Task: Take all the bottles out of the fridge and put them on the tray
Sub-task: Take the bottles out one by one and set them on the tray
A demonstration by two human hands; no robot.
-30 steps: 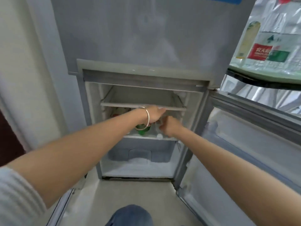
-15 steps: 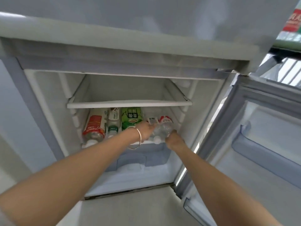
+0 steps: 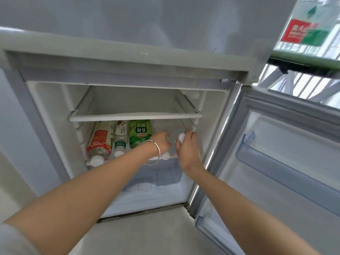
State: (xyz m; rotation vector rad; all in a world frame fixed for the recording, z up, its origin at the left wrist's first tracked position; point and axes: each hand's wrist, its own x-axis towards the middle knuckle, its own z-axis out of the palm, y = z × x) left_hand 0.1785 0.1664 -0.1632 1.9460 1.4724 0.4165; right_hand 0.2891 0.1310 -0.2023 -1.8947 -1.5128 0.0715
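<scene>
The fridge [image 3: 46,126] stands open, and several bottles lie side by side on its lower shelf with their white caps toward me. From the left these are a red-label bottle [image 3: 99,142], a slim white-and-green-label bottle [image 3: 120,138] and a green-label bottle [image 3: 140,134]. Clear bottles [image 3: 165,128] lie at the right end. My left hand [image 3: 161,143], with a bangle on the wrist, curls over a clear bottle. My right hand [image 3: 187,150] grips the white-capped end [image 3: 181,138] of another clear bottle beside it.
The upper shelf [image 3: 134,116] holds nothing. A translucent drawer [image 3: 165,173] sits below the bottles. The open fridge door [image 3: 285,162] with its bins stands at the right. A green table edge [image 3: 303,59] with a plastic-wrapped pack is at top right. Below is light floor [image 3: 147,232].
The view has dropped and come closer to the fridge. Both hands have settled on the clear bottles at the right end of the shelf, and my right hand now holds a capped end.
</scene>
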